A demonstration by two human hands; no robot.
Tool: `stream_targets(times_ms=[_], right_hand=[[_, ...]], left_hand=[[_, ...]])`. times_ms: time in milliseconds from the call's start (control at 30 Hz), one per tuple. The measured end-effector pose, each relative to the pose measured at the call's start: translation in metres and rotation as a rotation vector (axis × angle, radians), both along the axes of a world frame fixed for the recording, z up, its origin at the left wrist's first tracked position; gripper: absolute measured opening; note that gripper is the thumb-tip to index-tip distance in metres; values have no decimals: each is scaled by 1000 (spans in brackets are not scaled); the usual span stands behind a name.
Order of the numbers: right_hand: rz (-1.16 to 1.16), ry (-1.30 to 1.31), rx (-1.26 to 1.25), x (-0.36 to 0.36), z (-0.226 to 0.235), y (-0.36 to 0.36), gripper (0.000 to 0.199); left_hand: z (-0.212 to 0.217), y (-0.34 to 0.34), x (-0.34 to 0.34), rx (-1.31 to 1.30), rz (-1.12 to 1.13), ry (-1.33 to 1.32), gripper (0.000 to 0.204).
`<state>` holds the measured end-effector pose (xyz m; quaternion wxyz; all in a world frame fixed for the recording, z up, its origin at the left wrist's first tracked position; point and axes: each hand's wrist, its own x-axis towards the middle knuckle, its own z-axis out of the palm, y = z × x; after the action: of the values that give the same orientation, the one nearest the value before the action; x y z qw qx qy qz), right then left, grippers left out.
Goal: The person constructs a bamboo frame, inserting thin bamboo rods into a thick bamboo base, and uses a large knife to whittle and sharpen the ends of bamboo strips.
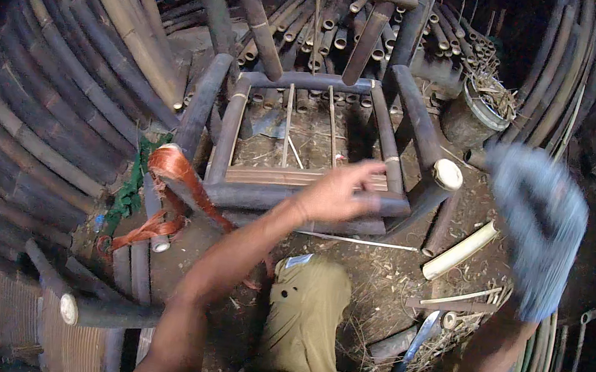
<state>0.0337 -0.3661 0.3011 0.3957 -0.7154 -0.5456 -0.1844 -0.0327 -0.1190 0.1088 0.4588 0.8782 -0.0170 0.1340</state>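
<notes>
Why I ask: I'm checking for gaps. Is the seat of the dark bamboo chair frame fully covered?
No, brown floor shows through the dark bamboo chair frame around two thin, pale strips.

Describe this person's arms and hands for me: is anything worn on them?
The left hand is bare and slightly blurred; the left forearm shows no sleeve or watch. The right forearm is sleeveless too. Blurred grey-blue fabric hides the right hand; I cannot tell whether it is a glove or loose cloth.
</notes>
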Motion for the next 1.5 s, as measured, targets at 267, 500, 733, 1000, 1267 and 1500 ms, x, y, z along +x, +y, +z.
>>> stream_targets(times_ms=[267,500,733,1000,1267,1500], right_hand=[[-562,-575,-404,155,-175,210,16],[384,-141,-1070,211,-385,250,18],[624,456,-1017,213,-385,268,19],[310,45,-389,116,-260,206,29],[84,-126,-200,73,-170,-16,5],[-988,-301,-354,73,-125,-267,16]], left_hand=[[-163,189,87,854,77,463,24],[-162,135,98,-37,-13,504,42],[-164,162,102,95,-41,581,43],[-92,143,70,-823,-25,400,16],[-102,128,78,-959,252,520,26],[-134,92,96,341,324,-11,66]])
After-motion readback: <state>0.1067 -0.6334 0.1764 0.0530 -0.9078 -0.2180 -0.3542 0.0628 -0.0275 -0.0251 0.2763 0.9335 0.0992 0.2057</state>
